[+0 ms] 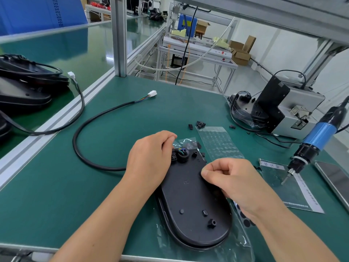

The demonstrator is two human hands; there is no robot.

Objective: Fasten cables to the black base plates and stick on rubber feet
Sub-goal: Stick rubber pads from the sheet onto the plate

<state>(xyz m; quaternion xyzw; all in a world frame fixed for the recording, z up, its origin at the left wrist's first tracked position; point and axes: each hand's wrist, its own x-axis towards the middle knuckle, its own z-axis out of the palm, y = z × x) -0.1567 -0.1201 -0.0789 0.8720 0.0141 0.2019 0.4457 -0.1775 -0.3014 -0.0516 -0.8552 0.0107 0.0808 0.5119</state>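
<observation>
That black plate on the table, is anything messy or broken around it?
Nothing looks broken. The black plate lies on crinkled clear plastic wrap, and small black parts sit scattered loose on the green mat beyond it. That looks like ordinary work clutter.

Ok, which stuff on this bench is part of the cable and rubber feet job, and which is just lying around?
In use: black base plate, black cable, sheet of rubber feet, left hand, right hand.
Lying about: electric screwdriver, empty clear backing sheet, stacked base plates.
</observation>
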